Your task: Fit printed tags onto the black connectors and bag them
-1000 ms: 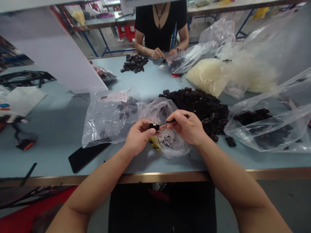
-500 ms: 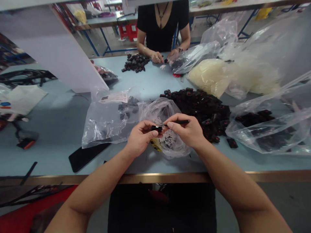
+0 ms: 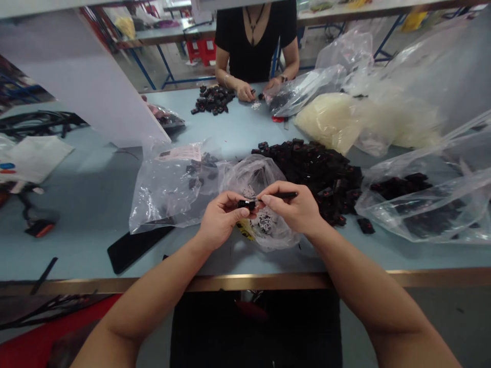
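My left hand (image 3: 220, 217) pinches a small black plastic part (image 3: 246, 204) between thumb and fingers, held above a small clear bag (image 3: 255, 179) of tiny pieces. My right hand (image 3: 297, 207) grips a thin black tool (image 3: 284, 194) like a pen, its tip resting against the part. Just behind my hands lies a heap of black and red parts (image 3: 314, 163) on the blue table (image 3: 95, 189).
A clear bag (image 3: 169, 186) with a few black parts lies at left, another (image 3: 429, 194) at right. Pale fluffy material fills a bag (image 3: 333, 117) beyond. A person in black (image 3: 255, 36) works across the table beside a small pile (image 3: 213, 98). A black flat strip (image 3: 132, 248) lies near the front edge.
My right hand shifted slightly left, bringing the tool tip onto the part. My left hand has stayed almost still.
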A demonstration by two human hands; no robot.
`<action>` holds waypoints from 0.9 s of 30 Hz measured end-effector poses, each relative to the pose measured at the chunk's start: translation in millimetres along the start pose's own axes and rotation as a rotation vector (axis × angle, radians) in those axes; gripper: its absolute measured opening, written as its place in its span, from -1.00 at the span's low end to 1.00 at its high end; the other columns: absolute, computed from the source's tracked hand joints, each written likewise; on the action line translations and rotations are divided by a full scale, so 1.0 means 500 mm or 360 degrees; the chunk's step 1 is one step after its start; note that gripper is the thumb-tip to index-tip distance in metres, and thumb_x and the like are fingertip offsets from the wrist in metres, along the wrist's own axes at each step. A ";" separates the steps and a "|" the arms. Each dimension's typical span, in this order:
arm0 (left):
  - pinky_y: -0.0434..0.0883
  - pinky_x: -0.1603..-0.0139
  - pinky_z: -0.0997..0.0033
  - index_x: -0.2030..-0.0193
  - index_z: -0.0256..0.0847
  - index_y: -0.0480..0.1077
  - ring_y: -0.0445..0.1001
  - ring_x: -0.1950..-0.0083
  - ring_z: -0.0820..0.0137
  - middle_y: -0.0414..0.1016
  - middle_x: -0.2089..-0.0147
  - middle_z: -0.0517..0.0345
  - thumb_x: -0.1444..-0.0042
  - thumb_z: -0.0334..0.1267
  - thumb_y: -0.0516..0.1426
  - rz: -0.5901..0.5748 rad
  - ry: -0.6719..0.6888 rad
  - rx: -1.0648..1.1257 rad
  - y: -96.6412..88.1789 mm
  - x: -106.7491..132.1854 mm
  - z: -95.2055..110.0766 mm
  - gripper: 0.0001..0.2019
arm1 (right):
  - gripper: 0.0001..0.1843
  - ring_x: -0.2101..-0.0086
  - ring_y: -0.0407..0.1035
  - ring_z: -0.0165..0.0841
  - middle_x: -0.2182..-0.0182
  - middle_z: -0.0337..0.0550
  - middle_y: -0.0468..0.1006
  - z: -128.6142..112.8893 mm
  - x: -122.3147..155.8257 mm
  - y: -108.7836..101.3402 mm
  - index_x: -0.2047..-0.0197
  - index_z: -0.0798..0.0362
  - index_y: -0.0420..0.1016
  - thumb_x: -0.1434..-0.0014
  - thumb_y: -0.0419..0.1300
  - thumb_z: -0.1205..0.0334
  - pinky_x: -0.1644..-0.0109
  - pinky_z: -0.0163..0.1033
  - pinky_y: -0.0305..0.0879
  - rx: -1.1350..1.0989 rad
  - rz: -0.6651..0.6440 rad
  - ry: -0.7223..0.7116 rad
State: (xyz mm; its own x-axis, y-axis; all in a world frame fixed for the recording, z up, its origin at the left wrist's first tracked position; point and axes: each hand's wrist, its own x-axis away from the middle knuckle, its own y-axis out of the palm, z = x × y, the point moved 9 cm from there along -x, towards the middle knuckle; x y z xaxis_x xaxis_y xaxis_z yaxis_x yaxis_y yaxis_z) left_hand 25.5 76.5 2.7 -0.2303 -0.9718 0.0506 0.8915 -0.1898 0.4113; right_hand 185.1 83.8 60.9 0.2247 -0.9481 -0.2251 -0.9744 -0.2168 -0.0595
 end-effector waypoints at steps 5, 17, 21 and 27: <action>0.71 0.20 0.33 0.28 -0.26 0.56 0.71 0.30 0.34 0.73 0.29 0.10 0.13 -0.17 0.57 0.0003 -0.0006 -0.0004 -0.001 0.001 -0.002 -0.62 | -0.89 0.39 0.60 -0.33 0.42 -0.18 0.71 -0.009 0.001 0.002 0.31 0.03 0.68 -0.21 0.31 0.26 0.33 -0.28 0.53 0.0034 -0.0013 -0.0052; 0.71 0.20 0.35 0.29 -0.25 0.59 0.71 0.31 0.34 0.74 0.31 0.11 0.13 -0.19 0.57 -0.0001 0.0008 -0.0015 -0.002 0.001 -0.005 -0.65 | -0.86 0.43 0.52 -0.39 0.45 -0.20 0.69 -0.025 0.002 0.004 0.35 0.05 0.67 -0.20 0.27 0.30 0.36 -0.34 0.39 0.0201 -0.0040 -0.0178; 0.70 0.20 0.35 0.29 -0.25 0.58 0.71 0.31 0.34 0.74 0.31 0.11 0.13 -0.17 0.57 0.0009 0.0014 -0.0039 -0.002 0.002 -0.002 -0.64 | -0.86 0.43 0.51 -0.39 0.44 -0.19 0.69 -0.026 0.002 0.006 0.36 0.06 0.66 -0.20 0.26 0.30 0.36 -0.33 0.38 0.0201 -0.0053 -0.0176; 0.70 0.18 0.34 0.27 -0.25 0.58 0.73 0.29 0.31 0.74 0.30 0.09 0.10 -0.17 0.56 0.0004 0.0030 -0.0087 -0.006 0.004 -0.002 -0.64 | -0.86 0.45 0.47 -0.42 0.46 -0.22 0.67 -0.031 0.004 0.008 0.36 0.06 0.65 -0.20 0.26 0.31 0.38 -0.34 0.32 0.0232 -0.0058 -0.0202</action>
State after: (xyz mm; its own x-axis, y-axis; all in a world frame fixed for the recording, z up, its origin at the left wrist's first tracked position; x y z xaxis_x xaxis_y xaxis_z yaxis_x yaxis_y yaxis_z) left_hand 22.9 74.9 0.7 -0.2208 -0.9747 0.0340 0.9122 -0.1940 0.3609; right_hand 181.4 77.5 75.2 0.2679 -0.9013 -0.3405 -0.9563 -0.2057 -0.2079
